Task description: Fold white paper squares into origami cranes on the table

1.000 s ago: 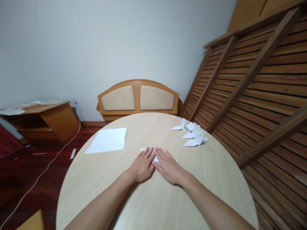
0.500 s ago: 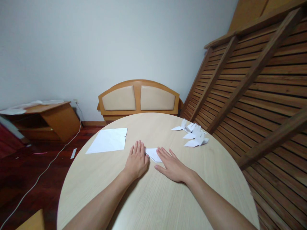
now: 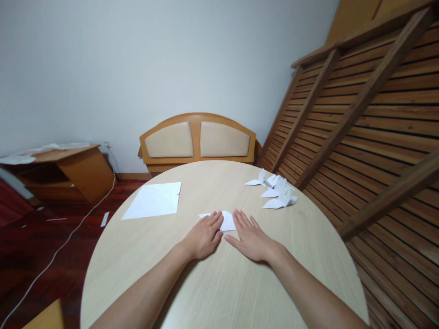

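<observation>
A small folded piece of white paper [image 3: 227, 222] lies flat on the round table [image 3: 219, 283] in front of me. My left hand [image 3: 206, 235] rests palm down across its left part, fingers stretched out, and a thin paper tip shows beyond the fingers. On the paper's right end, my right hand [image 3: 252, 237] lies flat with its fingers extended and thumb apart. Both hands cover parts of the paper, so its full outline is hidden. Neither hand grasps anything.
White paper sheets [image 3: 152, 201] lie on the table's left side. Several folded paper birds [image 3: 279, 192] cluster at the right. Beyond the table stand a headboard [image 3: 198, 137] and, leaning on the right, a slatted wooden frame [image 3: 370, 123]. A cable [image 3: 73, 230] crosses the floor.
My left hand has slid right onto the folded paper, leaving a pointed tip visible on its left. My right hand has shifted slightly right, and more of the paper's middle shows beside it.
</observation>
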The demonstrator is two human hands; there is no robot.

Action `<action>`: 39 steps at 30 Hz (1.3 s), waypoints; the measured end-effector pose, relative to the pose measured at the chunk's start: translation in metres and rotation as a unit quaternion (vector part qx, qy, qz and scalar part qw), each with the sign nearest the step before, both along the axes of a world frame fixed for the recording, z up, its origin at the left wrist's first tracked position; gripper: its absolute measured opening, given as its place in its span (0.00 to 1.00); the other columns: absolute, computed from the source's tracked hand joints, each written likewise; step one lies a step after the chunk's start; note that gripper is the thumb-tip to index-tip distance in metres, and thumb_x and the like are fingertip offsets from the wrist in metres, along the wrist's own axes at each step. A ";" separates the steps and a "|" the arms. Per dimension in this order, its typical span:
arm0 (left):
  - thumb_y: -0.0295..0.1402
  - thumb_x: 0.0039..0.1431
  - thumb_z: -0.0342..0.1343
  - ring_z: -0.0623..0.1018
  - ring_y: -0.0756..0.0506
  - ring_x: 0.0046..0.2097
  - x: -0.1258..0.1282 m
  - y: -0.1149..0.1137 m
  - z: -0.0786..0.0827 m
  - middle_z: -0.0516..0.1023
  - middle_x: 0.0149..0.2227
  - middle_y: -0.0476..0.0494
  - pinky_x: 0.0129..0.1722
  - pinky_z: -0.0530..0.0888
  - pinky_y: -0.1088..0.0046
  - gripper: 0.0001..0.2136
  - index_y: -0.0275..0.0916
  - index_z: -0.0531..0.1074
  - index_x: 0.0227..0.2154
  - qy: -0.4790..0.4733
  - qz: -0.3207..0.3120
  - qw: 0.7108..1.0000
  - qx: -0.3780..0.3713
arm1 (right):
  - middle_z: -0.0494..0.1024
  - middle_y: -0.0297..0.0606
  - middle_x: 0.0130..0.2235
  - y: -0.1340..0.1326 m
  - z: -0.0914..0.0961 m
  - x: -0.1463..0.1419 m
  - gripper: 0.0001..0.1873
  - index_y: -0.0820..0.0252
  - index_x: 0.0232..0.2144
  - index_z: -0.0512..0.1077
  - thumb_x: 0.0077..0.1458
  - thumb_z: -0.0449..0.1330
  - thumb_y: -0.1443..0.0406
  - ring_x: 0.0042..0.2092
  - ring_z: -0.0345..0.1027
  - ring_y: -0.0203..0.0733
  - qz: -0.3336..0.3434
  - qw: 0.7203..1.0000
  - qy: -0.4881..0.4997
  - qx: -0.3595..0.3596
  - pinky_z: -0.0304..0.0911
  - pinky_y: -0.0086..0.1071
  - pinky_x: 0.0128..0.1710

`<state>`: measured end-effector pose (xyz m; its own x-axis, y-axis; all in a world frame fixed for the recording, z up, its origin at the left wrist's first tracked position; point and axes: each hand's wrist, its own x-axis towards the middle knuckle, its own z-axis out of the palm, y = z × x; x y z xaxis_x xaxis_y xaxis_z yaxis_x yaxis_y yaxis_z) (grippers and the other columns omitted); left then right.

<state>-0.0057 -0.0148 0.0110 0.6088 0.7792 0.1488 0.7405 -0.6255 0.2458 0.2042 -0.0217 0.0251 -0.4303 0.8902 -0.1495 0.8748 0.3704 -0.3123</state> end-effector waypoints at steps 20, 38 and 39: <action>0.34 0.68 0.48 0.77 0.42 0.53 -0.002 0.004 0.010 0.79 0.52 0.43 0.55 0.73 0.64 0.13 0.42 0.78 0.43 -0.072 0.022 0.995 0.062 | 0.77 0.41 0.52 0.012 0.011 0.003 0.14 0.55 0.44 0.79 0.67 0.53 0.62 0.55 0.67 0.47 0.082 0.970 0.095 0.209 0.59 0.42 0.55; 0.24 0.63 0.49 0.79 0.43 0.50 -0.007 0.007 0.010 0.79 0.52 0.45 0.50 0.74 0.67 0.17 0.47 0.77 0.48 -0.049 0.009 0.997 0.057 | 0.78 0.39 0.37 0.019 0.004 0.000 0.10 0.58 0.37 0.76 0.62 0.54 0.66 0.43 0.71 0.44 0.018 0.973 0.140 0.180 0.63 0.36 0.44; 0.25 0.63 0.49 0.79 0.42 0.51 -0.008 0.007 0.011 0.78 0.54 0.45 0.51 0.74 0.65 0.17 0.47 0.77 0.48 -0.036 -0.002 0.997 0.063 | 0.78 0.39 0.38 0.019 0.005 0.000 0.11 0.58 0.37 0.76 0.62 0.53 0.67 0.43 0.71 0.44 0.021 0.974 0.136 0.182 0.63 0.36 0.45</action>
